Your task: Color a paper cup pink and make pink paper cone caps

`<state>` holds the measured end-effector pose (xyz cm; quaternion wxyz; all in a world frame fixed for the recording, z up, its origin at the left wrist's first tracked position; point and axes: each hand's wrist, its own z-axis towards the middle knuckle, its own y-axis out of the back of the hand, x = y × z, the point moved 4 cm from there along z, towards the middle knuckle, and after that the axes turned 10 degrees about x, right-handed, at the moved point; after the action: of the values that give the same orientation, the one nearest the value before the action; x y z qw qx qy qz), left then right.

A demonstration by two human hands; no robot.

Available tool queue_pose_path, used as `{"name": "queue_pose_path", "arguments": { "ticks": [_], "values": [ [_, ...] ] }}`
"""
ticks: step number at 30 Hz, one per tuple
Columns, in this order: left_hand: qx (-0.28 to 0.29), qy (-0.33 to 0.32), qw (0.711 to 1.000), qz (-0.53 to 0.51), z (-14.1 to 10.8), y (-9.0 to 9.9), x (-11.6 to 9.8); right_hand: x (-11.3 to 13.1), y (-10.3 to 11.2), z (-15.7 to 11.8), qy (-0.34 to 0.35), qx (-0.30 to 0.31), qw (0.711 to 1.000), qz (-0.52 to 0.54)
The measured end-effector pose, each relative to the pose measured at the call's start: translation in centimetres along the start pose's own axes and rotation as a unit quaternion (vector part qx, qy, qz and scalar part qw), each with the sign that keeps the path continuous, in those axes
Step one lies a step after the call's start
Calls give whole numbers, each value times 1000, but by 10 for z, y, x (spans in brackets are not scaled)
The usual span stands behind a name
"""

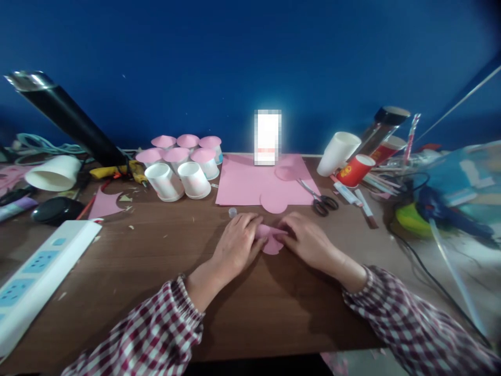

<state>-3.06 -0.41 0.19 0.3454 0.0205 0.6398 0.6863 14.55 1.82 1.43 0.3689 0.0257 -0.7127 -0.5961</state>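
Between my two hands is a pink paper disc (273,245), its edges bent up and a slit showing near its middle. My left hand (239,241) pinches the disc's left side between thumb and fingers. On the opposite edge, my right hand (307,237) grips the paper the same way. Just beyond them, pink paper circles (274,201) lie on a stack of pink sheets (238,183). Black-handled scissors (324,203) rest at the sheets' right corner. A small clear cap (233,212) sits close to my left hand.
Several upturned paper cups with pink cone tops (203,156) stand back left, beside two plain cups (193,180). A white power strip (43,271) lies left. Red cups (356,169), a glue tube (347,194) and a blue glue gun (450,214) with its cord are right. A lit phone (267,137) stands behind.
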Motion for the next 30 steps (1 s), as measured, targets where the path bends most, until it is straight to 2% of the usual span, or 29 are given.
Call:
{"name": "queue_pose_path", "arguments": {
  "ticks": [4,7,9,14,19,22,30],
  "values": [
    [-15,2,996,-85,0,9,-4,-4,1,1,-14,-28,990,138],
    [-24,38,986,-161,0,12,-4,-4,1,1,-5,-24,963,269],
    [-24,61,972,-224,0,11,-3,-2,3,1,0,-21,947,321],
    [-34,128,928,-348,-1,8,4,-2,9,0,-22,-34,923,382],
    [20,152,883,-444,1,3,4,-3,0,2,-37,-23,873,486],
    [29,180,859,-478,1,1,3,-4,-6,2,-40,-25,853,520],
    [39,219,791,-570,2,2,-3,-7,-10,2,-51,-66,856,510]
  ]
}}
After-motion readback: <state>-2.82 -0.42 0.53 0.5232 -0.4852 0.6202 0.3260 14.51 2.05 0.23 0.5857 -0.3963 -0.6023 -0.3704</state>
